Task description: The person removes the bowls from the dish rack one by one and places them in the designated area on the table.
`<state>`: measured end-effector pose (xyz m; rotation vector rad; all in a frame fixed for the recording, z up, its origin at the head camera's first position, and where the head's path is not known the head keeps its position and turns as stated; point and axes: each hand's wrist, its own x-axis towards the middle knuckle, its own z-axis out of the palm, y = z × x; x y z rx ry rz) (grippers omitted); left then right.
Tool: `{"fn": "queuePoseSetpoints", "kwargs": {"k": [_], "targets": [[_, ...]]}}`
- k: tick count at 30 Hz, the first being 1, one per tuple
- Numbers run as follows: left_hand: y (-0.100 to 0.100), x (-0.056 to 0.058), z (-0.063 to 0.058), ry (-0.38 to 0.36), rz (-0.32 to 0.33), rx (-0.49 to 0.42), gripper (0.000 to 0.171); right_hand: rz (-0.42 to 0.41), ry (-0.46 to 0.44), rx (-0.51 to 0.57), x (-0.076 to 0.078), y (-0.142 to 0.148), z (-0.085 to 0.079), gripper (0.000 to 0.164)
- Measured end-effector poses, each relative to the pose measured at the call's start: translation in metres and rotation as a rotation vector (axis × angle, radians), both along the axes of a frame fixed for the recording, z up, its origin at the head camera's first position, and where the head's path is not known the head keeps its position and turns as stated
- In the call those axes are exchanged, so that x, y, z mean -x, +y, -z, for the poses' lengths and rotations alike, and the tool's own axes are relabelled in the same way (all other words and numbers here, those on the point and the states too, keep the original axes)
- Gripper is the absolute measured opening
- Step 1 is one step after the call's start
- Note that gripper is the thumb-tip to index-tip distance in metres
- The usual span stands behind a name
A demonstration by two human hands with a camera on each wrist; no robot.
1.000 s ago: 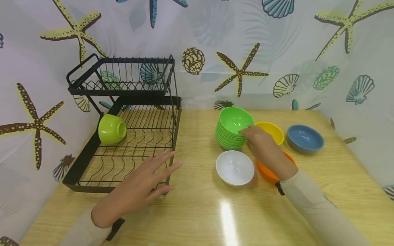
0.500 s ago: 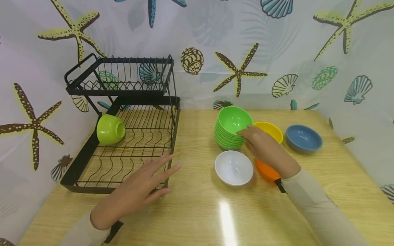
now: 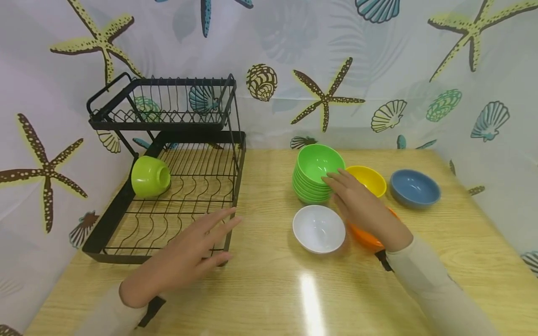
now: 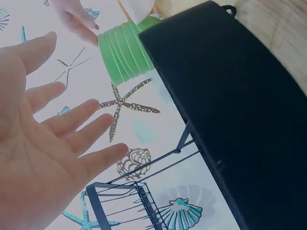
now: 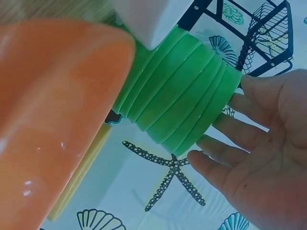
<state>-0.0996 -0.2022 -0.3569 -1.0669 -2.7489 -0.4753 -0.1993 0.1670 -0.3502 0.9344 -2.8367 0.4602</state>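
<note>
A stack of several green bowls (image 3: 313,184) stands on the table, its top bowl facing up and toward me. My right hand (image 3: 361,203) is at the stack's right side. In the right wrist view, the right hand (image 5: 268,139) has its fingers spread close to the top bowl's rim; whether they touch it I cannot tell. My left hand (image 3: 180,254) hovers over the front right corner of the black dish rack (image 3: 101,255), fingers extended and holding nothing. The left wrist view shows that palm (image 4: 43,163) bare. A lime green cup or bowl (image 3: 149,177) lies on its side in the rack's lower tier.
Nearest me among the bowls is a white bowl (image 3: 319,229), in front of the green stack. An orange bowl (image 3: 365,237) sits partly under my right forearm. Behind it are a yellow bowl (image 3: 371,179) and a blue bowl (image 3: 415,187). A patterned cloth (image 3: 269,42) closes off the back.
The right hand's fingers have loosened and straightened a little at the green stack's rim. My left hand has barely shifted left. The bowls stay where they were.
</note>
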Motion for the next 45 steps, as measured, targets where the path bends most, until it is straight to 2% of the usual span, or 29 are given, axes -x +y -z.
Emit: {"fn": "queuePoseSetpoints", "kwargs": {"k": [4,8,11,14,17,21,25,29,33,35,38,42,45], "targets": [[-0.007,0.009,-0.009,-0.054,-0.023,-0.015,0.068,-0.002,0.000,0.012,-0.011,-0.001,0.002,0.051],[-0.016,0.023,-0.020,-0.100,-0.027,-0.046,0.058,-0.025,0.023,0.031,-0.021,-0.001,0.004,0.056],[-0.021,0.036,-0.028,-0.066,-0.039,-0.054,0.055,-0.065,0.062,0.048,-0.029,0.000,0.006,0.056],[-0.027,0.048,-0.035,-0.001,-0.085,-0.060,0.054,-0.099,0.107,0.057,-0.037,0.002,0.007,0.058],[-0.036,0.060,-0.040,0.084,-0.172,-0.071,0.049,-0.118,0.137,0.059,-0.045,0.005,0.008,0.061],[-0.053,0.075,-0.043,0.161,-0.335,-0.148,0.043,-0.133,0.139,0.054,-0.054,0.012,0.009,0.067],[-0.076,0.088,-0.037,0.171,-0.483,-0.252,0.041,-0.144,0.141,0.050,-0.063,0.020,0.014,0.074],[-0.101,0.099,-0.028,0.099,-0.577,-0.324,0.046,-0.135,0.153,0.045,-0.074,0.025,0.019,0.078],[-0.119,0.105,-0.021,0.000,-0.659,-0.352,0.052,-0.137,0.171,0.034,-0.081,0.027,0.022,0.078],[-0.125,0.108,-0.018,-0.061,-0.707,-0.344,0.057,-0.141,0.178,0.029,-0.084,0.028,0.023,0.077],[-0.131,0.112,-0.014,-0.198,-0.777,-0.326,0.070,-0.135,0.181,0.025,-0.088,0.028,0.024,0.077],[-0.136,0.115,-0.012,-0.366,-0.812,-0.337,0.081,-0.123,0.175,0.027,-0.091,0.028,0.025,0.077],[-0.137,0.115,-0.010,-0.403,-0.815,-0.361,0.079,-0.124,0.176,0.028,-0.093,0.029,0.025,0.075]]}}
